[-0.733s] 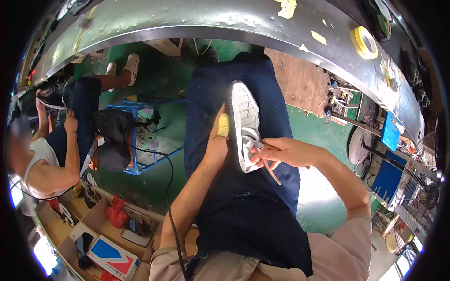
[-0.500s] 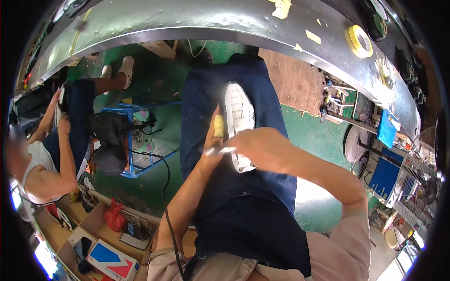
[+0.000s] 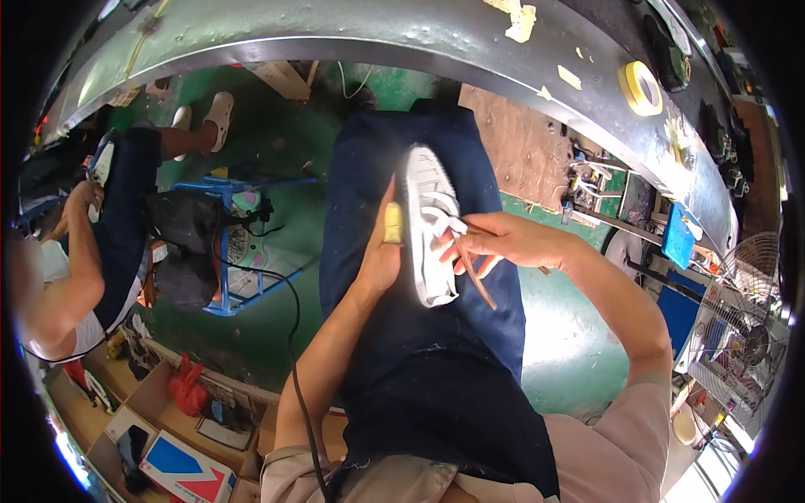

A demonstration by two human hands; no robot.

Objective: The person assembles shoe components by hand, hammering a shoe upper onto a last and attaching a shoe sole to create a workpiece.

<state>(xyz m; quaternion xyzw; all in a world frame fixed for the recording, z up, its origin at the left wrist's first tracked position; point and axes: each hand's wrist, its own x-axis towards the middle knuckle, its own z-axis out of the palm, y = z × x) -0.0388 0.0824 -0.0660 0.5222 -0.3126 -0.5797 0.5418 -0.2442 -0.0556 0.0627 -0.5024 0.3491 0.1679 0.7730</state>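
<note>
A white lace-up shoe (image 3: 422, 260) lies lengthwise on my lap, over dark blue trousers. My left hand (image 3: 384, 258) grips it from its left side, the thumb wrapped in yellow tape; the fingers underneath are hidden. At the shoe's right side, my right hand (image 3: 495, 239) is closed, its fingertips at a loose loop of white shoelace (image 3: 444, 222) over the lacing. A slim brown strip-like thing (image 3: 480, 281) runs between the right fingers, one end pointing down toward my lap; its exact kind is unclear.
A dark workbench (image 3: 335, 29) curves across the front, with a yellow tape roll (image 3: 640, 88) on it. Left are a blue metal frame (image 3: 243, 293) and a seated person (image 3: 80, 251). Boxes (image 3: 189, 469) stand lower left, a wire-guarded fan (image 3: 746, 335) at right. A black cable (image 3: 293, 352) crosses my left arm.
My right hand has moved right, from across the shoe to its right side. A white lace loop and the brown strip now show at its fingers. The left hand keeps its hold.
</note>
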